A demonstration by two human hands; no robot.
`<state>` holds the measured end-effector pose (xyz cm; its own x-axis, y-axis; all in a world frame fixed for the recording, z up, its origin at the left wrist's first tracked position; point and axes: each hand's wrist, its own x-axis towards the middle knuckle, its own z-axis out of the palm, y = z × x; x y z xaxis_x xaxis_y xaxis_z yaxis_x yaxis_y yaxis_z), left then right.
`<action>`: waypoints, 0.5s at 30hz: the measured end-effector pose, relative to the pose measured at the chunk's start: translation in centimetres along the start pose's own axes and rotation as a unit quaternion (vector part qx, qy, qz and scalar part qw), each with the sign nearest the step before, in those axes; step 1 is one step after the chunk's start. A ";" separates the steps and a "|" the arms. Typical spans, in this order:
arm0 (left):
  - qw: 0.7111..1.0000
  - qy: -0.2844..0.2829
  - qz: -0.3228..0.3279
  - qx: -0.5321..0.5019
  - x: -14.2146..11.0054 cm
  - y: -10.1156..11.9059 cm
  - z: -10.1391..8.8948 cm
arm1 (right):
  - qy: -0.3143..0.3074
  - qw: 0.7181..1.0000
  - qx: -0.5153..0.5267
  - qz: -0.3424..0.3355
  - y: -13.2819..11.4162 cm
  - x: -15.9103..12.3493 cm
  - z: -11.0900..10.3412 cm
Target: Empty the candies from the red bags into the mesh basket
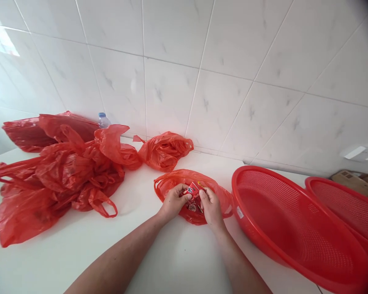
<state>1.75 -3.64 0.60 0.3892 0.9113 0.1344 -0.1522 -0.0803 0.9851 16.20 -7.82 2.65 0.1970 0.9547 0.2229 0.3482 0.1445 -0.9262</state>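
Both hands are over an opened red plastic bag (168, 179) on the white table. My left hand (174, 202) pinches the left side of a small red packet (194, 188) with dark characters printed on it. With thumb and fingers closed, my right hand (211, 206) grips the packet's right side. A bit of yellow (200, 183) shows at its upper edge; I cannot tell what it is. Below the packet, more small printed wrappers (193, 207) lie inside the bag, partly hidden by the hands.
At the left is a heap of crumpled red plastic bags (64, 171); another bundled red bag (167, 151) lies near the tiled wall (171, 94). A blue-capped bottle (103, 120) stands behind the heap. Two red perforated baskets (282, 212) fill the right side, with brown cardboard (355, 183) behind.
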 end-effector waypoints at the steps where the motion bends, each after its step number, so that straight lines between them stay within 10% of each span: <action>1: 1.000 -0.004 0.004 -0.005 -0.1 0.0 0.2 | 0.002 1.000 0.001 -0.004 0.0 -0.3 -0.1; 15: 0.996 0.053 0.064 0.013 -1.8 0.5 2.6 | 0.016 0.998 0.007 -0.059 0.6 -1.0 -0.7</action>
<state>3.37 -6.40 1.14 0.2700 0.9303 0.2482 -0.1697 -0.2078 0.9633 16.87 -8.83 2.06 0.1845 0.9220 0.3405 0.3573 0.2598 -0.8971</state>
